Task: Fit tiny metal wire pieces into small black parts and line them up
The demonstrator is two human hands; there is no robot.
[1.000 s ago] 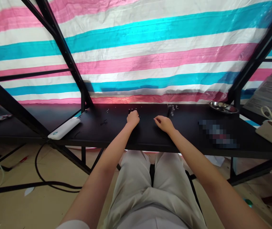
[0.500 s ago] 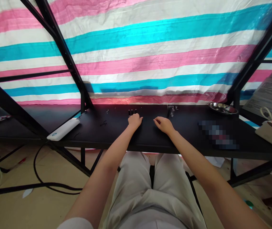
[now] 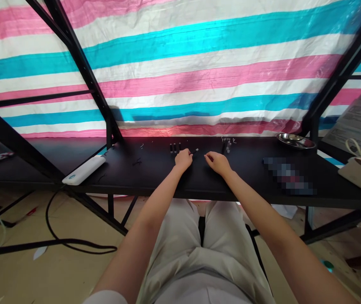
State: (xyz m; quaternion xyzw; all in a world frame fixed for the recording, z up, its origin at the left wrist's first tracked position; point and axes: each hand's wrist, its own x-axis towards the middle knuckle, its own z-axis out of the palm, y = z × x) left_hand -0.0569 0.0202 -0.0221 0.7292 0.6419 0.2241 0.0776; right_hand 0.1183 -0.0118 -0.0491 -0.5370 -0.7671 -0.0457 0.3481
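A striped sheet (image 3: 199, 80) fills the back, and the black counter (image 3: 139, 179) runs below it, just as in the earlier pictures. On the counter, well apart from the work, a white block (image 3: 85, 169) lies to the left and a steel dish (image 3: 295, 142) to the right; neither has shifted.

The change is at the hands. The left hand (image 3: 183, 159), which was up against the row of dark rods half a second ago, has moved a little to the right and nearer the right hand. It is closed in a narrow grip on one rod (image 3: 195, 151), whose pale end now sticks out past the fingers, aimed toward the back right. The right hand (image 3: 217, 162) has stayed in place, fingers curled and nearly pinched; whether anything is between them I cannot tell.

Three rods (image 3: 175, 147) stand out in the row behind the left hand, more fully uncovered now. A second cluster (image 3: 228, 147) lies behind the right hand, with small white bits (image 3: 229, 139) at its far end.

For the work, I judge this means the held rod is clear of the row and in the gap between both hands, though not yet touched by the right.
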